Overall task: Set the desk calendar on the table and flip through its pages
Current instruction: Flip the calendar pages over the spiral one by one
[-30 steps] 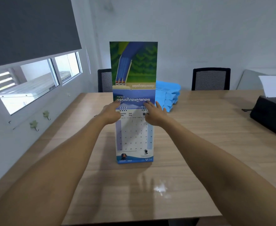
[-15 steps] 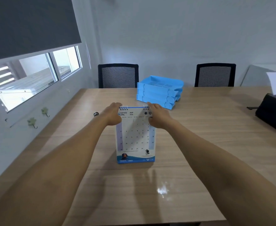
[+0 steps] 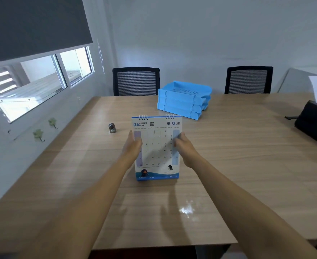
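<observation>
A spiral-bound desk calendar [image 3: 156, 144] stands upright on the wooden table [image 3: 228, 165], showing its white April page with a blue strip along the bottom. My left hand [image 3: 133, 144] lies against the page's left edge, fingers extended. My right hand [image 3: 182, 144] rests on the right edge, fingers slightly curled over the blue column. Whether either hand pinches the page or only touches it, I cannot tell; both are a little blurred.
A stack of blue letter trays [image 3: 183, 99] sits behind the calendar. A small metal object [image 3: 112, 127] stands to its left. A black printer [image 3: 314, 122] with white paper occupies the right edge. Two black mesh chairs [image 3: 136, 81] stand at the far side.
The picture page that stood raised went over the back, leaving April showing. Both hands slid down from the spiral top to the middle of the page's side edges.
</observation>
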{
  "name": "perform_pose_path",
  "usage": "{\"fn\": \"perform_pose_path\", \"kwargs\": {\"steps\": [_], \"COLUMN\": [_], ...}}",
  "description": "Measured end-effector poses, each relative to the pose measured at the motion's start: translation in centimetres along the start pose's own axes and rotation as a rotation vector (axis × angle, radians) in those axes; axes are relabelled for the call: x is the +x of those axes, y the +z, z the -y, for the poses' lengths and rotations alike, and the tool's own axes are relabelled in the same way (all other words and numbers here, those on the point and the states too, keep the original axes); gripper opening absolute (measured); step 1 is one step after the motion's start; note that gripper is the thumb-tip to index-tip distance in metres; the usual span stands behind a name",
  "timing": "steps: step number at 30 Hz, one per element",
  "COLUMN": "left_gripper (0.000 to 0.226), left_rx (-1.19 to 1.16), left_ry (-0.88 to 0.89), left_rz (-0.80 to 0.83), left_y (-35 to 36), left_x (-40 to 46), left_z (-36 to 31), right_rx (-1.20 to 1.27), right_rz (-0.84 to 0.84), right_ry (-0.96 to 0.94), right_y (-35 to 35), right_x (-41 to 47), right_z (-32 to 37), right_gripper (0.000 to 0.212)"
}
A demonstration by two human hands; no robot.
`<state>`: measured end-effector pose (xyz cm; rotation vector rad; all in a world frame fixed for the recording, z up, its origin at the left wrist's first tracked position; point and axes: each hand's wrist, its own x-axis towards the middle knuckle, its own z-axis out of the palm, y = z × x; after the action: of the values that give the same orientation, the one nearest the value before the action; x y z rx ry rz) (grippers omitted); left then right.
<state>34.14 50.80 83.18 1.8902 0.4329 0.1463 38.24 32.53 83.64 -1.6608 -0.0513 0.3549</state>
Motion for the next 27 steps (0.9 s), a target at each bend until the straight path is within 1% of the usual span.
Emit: {"fn": "perform_pose_path", "kwargs": {"steps": [2,3,6,8,10,13,14,15,17,19,20,22,24,25,26,27], "left_gripper": [0.075,0.076,0.071,0.058,0.044,0.014,0.006,0.004,0.007,0.004,0.006,0.03,0.038,0.036,0.029,0.024], "left_rx": [-0.025,-0.024,0.019,0.023,-0.005,-0.119,-0.189,-0.266,-0.439,-0.61,-0.655,-0.702,-0.771,-0.773,-0.732,-0.631], "left_ry": [-0.031,-0.042,-0.036,0.025,0.047,0.003,-0.017,-0.06,-0.154,-0.206,-0.21,-0.191,-0.133,-0.097,-0.063,-0.034], "left_rz": [0.017,0.024,0.037,0.043,-0.017,-0.185,-0.204,-0.207,-0.166,-0.049,0.019,0.082,0.09,0.093,0.086,0.072], "left_y": [0.0,-0.1,-0.3,-0.5,-0.9,-2.3,-2.7,-3.2,-4.0,-4.8,-5.1,-5.6,-5.7,-5.6,-5.4,-5.2], "left_x": [-0.7,-0.9,-1.4,-1.8,-1.8,-1.8,-1.8,-1.8,-1.6,-1.4,-1.4,-1.8,-2.0,-2.1,-1.9,-1.9], "left_z": [-0.5,-0.5,-0.9,-1.1,-1.0,-0.9,-1.1,-1.3,-2.0,-2.5,-2.8,-3.6,-4.5,-5.0,-5.5,-6.2], "right_rx": [-0.029,-0.049,-0.088,-0.111,-0.081,0.028,0.071,0.122,0.229,0.336,0.378,0.476,0.622,0.669,0.661,0.591], "right_rz": [0.004,-0.002,-0.016,-0.045,-0.083,-0.112,-0.1,-0.085,-0.047,-0.007,0.029,0.101,0.106,0.105,0.093,0.065], "right_ry": [-0.009,-0.013,-0.03,-0.047,-0.055,0.004,0.036,0.06,0.093,0.126,0.135,0.11,0.077,0.046,0.008,-0.039], "right_y": [-0.1,-0.2,-0.5,-0.9,-1.7,-3.0,-3.5,-3.8,-4.4,-5.0,-5.2,-5.3,-5.1,-4.8,-4.4,-4.0], "right_x": [-0.3,-0.6,-1.2,-1.6,-1.7,-1.3,-1.2,-1.3,-1.7,-1.6,-1.5,-1.1,-0.9,-0.9,-0.9,-0.8], "right_z": [0.1,0.2,0.5,0.7,0.9,1.2,1.4,1.8,2.6,3.2,3.4,3.7,4.4,5.0,5.6,6.0], "right_gripper": [0.029,0.029,0.035,0.032,0.026,0.016,0.016,0.013,0.006,0.016,0.02,0.026,0.03,0.031,0.03,0.027]}}
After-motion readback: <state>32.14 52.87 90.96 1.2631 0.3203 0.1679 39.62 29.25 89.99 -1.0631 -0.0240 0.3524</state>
